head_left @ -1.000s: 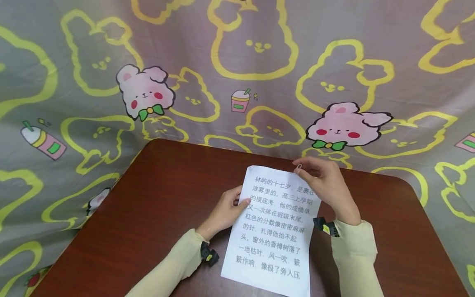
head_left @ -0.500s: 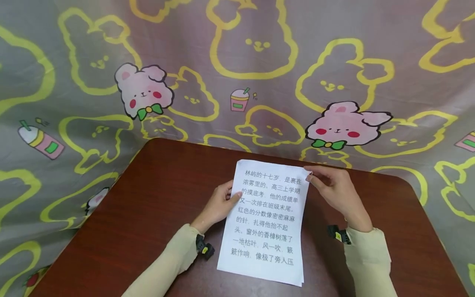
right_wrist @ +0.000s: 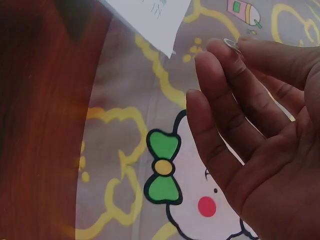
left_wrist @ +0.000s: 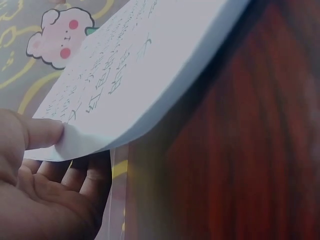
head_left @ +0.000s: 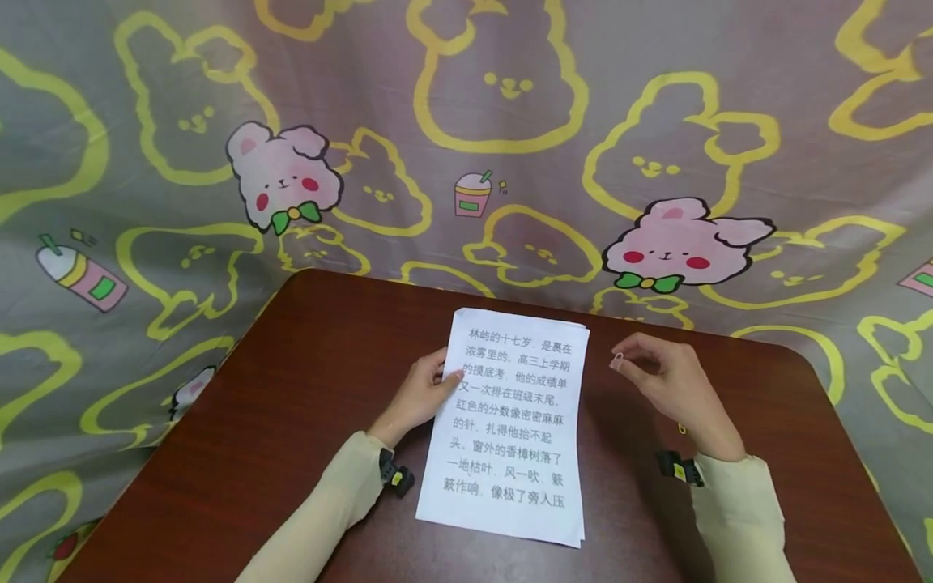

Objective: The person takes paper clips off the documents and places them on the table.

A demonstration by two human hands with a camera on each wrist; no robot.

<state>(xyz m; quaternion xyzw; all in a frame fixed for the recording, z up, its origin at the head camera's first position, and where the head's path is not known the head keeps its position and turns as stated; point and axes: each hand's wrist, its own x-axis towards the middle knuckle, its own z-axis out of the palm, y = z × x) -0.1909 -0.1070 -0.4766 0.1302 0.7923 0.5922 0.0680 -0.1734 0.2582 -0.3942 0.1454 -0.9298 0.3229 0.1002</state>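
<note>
A small stack of white printed sheets (head_left: 510,421) lies on the dark red table (head_left: 255,453). My left hand (head_left: 423,393) grips the stack's left edge (left_wrist: 75,140), thumb on top and fingers underneath. My right hand (head_left: 659,376) hovers to the right of the sheets, apart from them. It pinches a small metal paper clip (head_left: 618,359) between thumb and fingertip; the clip (right_wrist: 231,44) shows at the fingertips in the right wrist view, near the paper's top corner (right_wrist: 165,30).
A grey cloth with yellow and pink rabbits (head_left: 466,146) hangs behind and drapes around the table. The table's rounded far edge (head_left: 794,350) lies just beyond my right hand. Bare wood lies to the left and right of the sheets.
The right hand has drawn away from the paper's top right corner to the right, still holding the clip. The sheets have slid left and now lie flat and straighter.
</note>
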